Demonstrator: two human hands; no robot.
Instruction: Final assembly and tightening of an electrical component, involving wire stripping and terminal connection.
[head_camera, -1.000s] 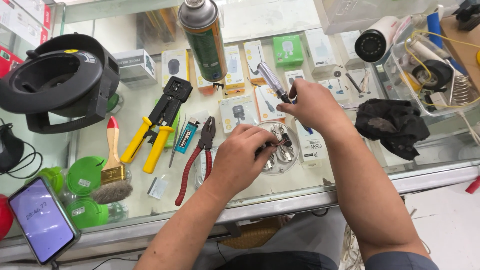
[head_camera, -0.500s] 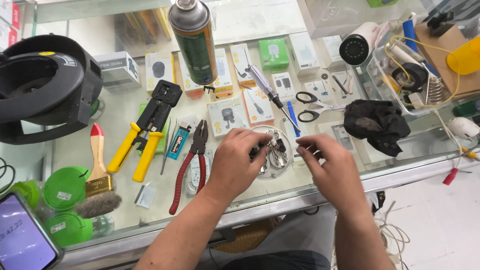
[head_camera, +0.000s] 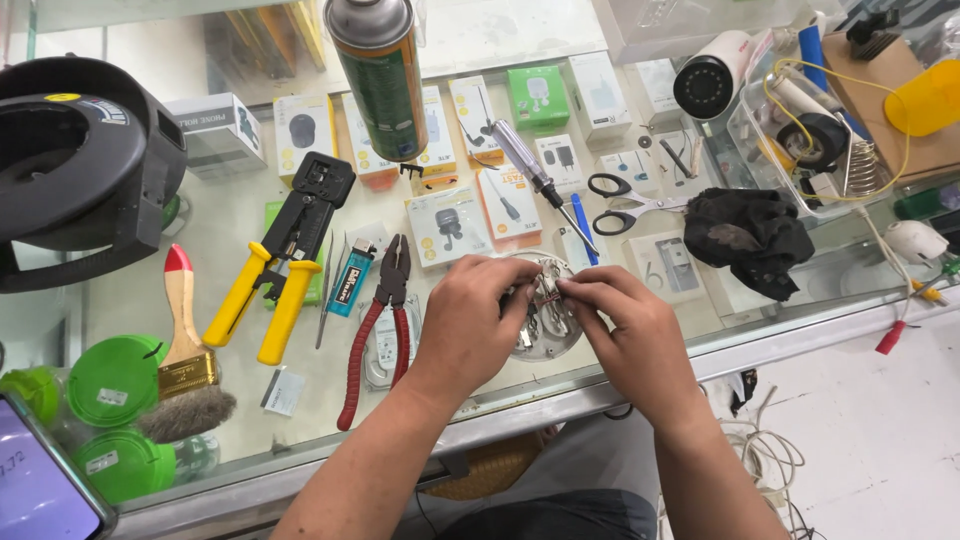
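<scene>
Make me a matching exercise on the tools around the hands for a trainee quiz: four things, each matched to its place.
1 pliers
2 screwdriver
3 black cloth
4 paintbrush

a far left, beside green lids
b right of the scissors
c just left of the left hand
d above both hands, lying diagonally

Pairs: 1-c, 2-d, 3-b, 4-a
</scene>
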